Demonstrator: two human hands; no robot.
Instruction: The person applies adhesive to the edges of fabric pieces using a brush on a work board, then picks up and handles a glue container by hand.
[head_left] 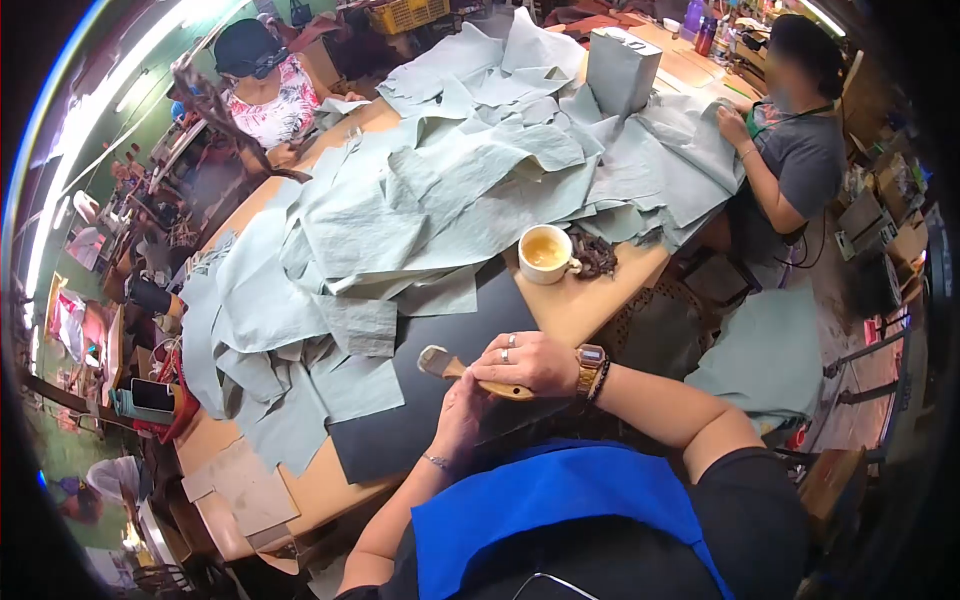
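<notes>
Brush (453, 368): flat wooden handle, pale head, over the smooth black sheet (375, 445) at the table's (592, 312) near edge. Right hand (532, 362) closed round the handle, fingers hiding its middle. Left hand (458, 415) right up against it; can't tell if gripping, fingers partly hidden. Cream round mug (545, 256) toward the right corner, yellowish contents, beside a dark shaggy clump (596, 257). Limp, creased grey-green sheets (450, 210) heaped, hiding most of the tabletop.
</notes>
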